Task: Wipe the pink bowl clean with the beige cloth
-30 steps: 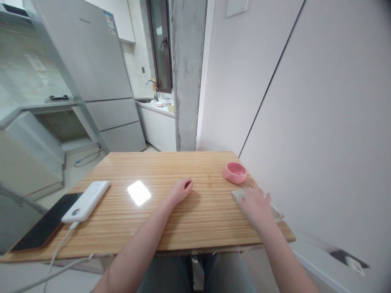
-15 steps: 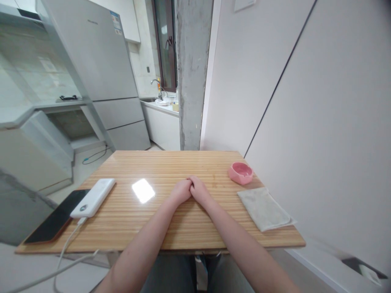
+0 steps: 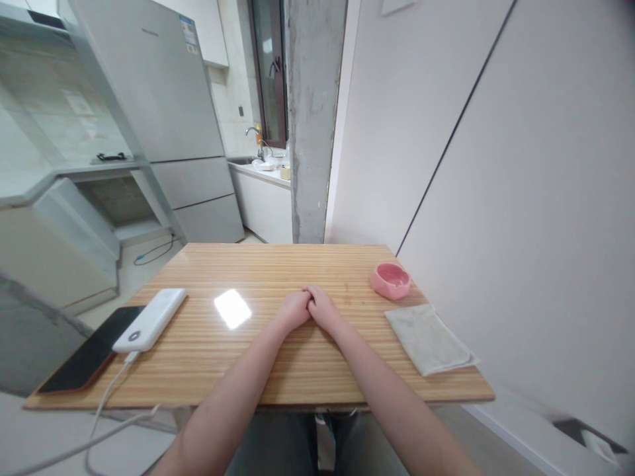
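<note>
My left hand (image 3: 296,311) and my right hand (image 3: 320,307) rest together on the wooden table (image 3: 278,264), near its middle. The fingers are closed and pressed against each other, with the right fingertips lying over the left hand. No object shows in either hand, and the undersides of the fingers are hidden. To the right of them stands a pink faceted ashtray (image 3: 391,281). A folded grey cloth (image 3: 430,340) lies nearer to me, by the table's right edge.
On the left, a white power bank (image 3: 151,320) lies partly over a dark flat tablet-like thing (image 3: 89,357). A white cable (image 3: 105,396) runs from it over the front edge. A white wall (image 3: 476,198) borders the right side; a fridge (image 3: 149,86) stands beyond the table.
</note>
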Available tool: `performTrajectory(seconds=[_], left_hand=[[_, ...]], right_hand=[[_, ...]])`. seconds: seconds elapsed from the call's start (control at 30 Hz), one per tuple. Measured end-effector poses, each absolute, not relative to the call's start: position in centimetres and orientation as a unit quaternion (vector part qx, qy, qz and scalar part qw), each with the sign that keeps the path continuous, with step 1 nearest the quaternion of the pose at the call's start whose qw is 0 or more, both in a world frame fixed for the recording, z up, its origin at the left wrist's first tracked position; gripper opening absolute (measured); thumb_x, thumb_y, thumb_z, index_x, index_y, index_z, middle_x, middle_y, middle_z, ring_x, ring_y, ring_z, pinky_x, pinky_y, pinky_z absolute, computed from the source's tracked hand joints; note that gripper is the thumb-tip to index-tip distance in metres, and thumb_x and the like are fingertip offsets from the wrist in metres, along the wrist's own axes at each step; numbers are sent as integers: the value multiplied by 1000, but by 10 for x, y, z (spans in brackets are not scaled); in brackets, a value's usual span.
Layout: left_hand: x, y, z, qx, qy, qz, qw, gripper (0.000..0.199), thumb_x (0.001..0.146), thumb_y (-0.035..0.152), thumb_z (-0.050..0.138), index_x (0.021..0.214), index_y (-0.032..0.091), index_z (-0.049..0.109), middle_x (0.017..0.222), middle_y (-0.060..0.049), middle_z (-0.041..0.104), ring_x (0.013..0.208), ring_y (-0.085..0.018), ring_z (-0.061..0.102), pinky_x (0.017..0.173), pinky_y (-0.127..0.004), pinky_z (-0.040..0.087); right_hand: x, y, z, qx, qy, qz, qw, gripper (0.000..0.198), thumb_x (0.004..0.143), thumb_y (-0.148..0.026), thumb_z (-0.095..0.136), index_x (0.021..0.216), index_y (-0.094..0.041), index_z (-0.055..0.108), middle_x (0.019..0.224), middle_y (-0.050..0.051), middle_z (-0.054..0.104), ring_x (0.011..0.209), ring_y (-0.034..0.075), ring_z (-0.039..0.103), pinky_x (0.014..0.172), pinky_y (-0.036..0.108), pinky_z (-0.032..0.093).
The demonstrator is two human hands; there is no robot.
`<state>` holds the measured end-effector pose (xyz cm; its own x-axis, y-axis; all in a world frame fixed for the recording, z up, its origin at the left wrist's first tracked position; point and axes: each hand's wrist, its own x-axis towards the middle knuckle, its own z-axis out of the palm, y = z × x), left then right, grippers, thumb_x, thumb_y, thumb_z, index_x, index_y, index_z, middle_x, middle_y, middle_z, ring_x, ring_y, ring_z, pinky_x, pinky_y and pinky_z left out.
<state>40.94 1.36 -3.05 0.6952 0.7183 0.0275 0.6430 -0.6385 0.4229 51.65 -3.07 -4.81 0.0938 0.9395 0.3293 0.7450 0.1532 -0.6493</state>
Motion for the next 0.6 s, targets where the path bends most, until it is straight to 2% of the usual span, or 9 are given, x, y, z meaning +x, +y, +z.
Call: performTrajectory(seconds=[0.07, 0.17, 0.23, 0.3, 0.47, 0.6], left_hand=[[408, 14, -30, 907, 358, 107, 195, 21, 79, 22, 50, 95, 16, 63, 95, -10, 68, 86, -21, 62, 74, -30, 44], [406, 12, -28, 914, 330, 119, 203, 18, 83, 29, 46, 83, 18, 61, 78, -4, 66, 71, -17, 58, 62, -26, 39], [405, 10, -27, 914, 326, 121, 208, 17, 84, 30, 45, 81, 19, 58, 74, -2, 64, 66, -15, 55, 59, -24, 35], [404, 6, -25, 914, 325, 120, 211, 15, 84, 30, 46, 81, 20, 57, 74, -1, 63, 65, -14, 54, 57, -24, 33], [395, -6, -14, 918, 295, 116, 238, 10, 82, 25, 48, 82, 20, 57, 75, -1, 63, 68, -15, 54, 59, -25, 34], [380, -24, -10, 913, 305, 123, 240, 14, 83, 25, 44, 80, 20, 57, 77, -3, 64, 70, -16, 55, 61, -25, 36]], right_hand=[[527, -40, -41, -666, -665, 83, 328, 43, 74, -5, 39, 110, -16, 59, 112, 9, 64, 107, 18, 55, 96, 32, 41], [562, -62, -26, -736, -603, 4, 307, 45, 78, -10, 41, 121, -9, 51, 126, 18, 54, 119, 27, 46, 102, 45, 31], [593, -79, -18, -812, -501, -103, 281, 43, 79, -15, 44, 122, -12, 50, 129, 18, 51, 122, 29, 42, 103, 48, 27], [622, -92, -14, -855, -435, -148, 242, 38, 82, -19, 46, 119, -14, 52, 128, 16, 51, 122, 30, 42, 103, 51, 25], [660, -103, -15, -883, -438, -83, 148, 22, 86, -26, 47, 99, -13, 59, 107, 17, 60, 109, 29, 51, 91, 44, 36], [651, -97, -12, -860, -474, -61, 178, 15, 85, -23, 49, 89, -13, 59, 96, 16, 63, 96, 26, 56, 84, 39, 40]])
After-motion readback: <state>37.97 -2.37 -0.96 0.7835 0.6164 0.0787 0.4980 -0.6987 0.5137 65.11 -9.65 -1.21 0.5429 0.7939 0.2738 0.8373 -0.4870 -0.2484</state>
